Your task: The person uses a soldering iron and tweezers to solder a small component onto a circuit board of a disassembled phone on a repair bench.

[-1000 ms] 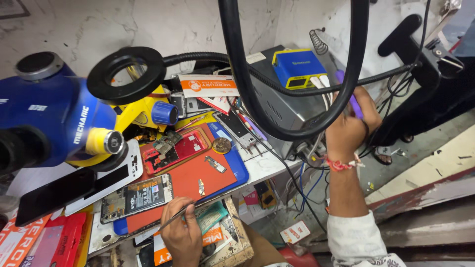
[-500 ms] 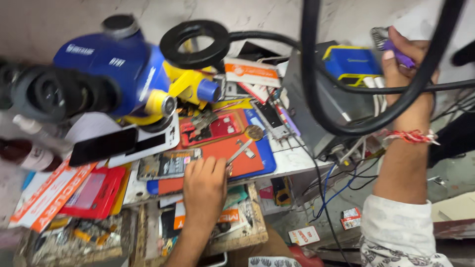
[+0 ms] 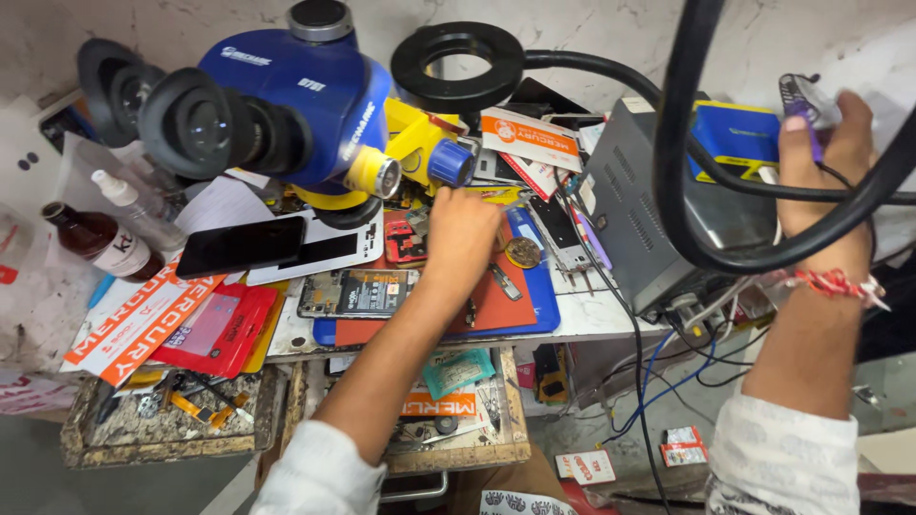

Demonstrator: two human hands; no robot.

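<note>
Here left hand (image 3: 463, 229) reached over orange mat (image 3: 496, 305) on table, grip hidden, contents untold. Right hand (image 3: 822, 157) pinched purple tool (image 3: 800, 100) shut near grey box (image 3: 634, 219). Best moved slowly, clear of loose parts.

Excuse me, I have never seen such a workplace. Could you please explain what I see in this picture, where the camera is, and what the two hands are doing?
The camera sits on the person's head and looks down at a crowded repair bench. No robot is here, only two bare hands. The big blue device is a microscope with two black eyepieces; beside it hangs a black ring on a thick cable. On the orange and blue work mat lie an opened phone, small tools and a round part. A dark phone and a brown bottle lie to the left. The left hand reaches over the mat, among the small parts. The right hand, raised near the grey box, holds a small purple object.
</note>
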